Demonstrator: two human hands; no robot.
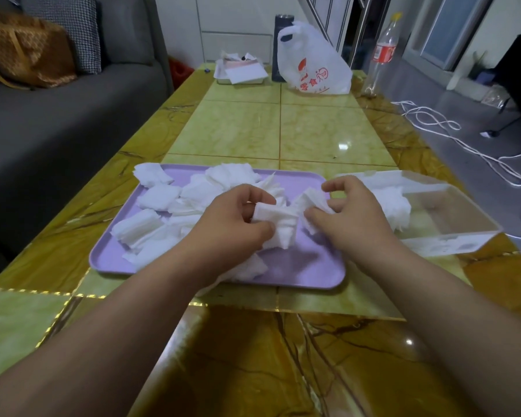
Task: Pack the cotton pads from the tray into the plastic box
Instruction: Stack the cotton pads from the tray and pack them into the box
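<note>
A lilac tray (pixel 307 266) lies on the table and holds several loose white cotton pads (pixel 160 197), mostly on its left and far side. Over the middle of the tray, my left hand (pixel 232 224) and my right hand (pixel 352 215) together grip a bunch of cotton pads (pixel 283 218), one hand at each end. To the right of the tray stands the clear plastic box (pixel 451 218). Its left end holds a stack of pads (pixel 394 206), and its right half shows bare bottom. More pads lie hidden under my left wrist.
The yellow-green marble-patterned table (pixel 253 127) carries a white plastic bag (pixel 313 61), a dark flask (pixel 280 25), a small tray of papers (pixel 241 70) and a clear bottle (pixel 382 52) at its far end. A grey sofa (pixel 57 115) runs along the left; white cables (pixel 451 136) lie on the floor at right.
</note>
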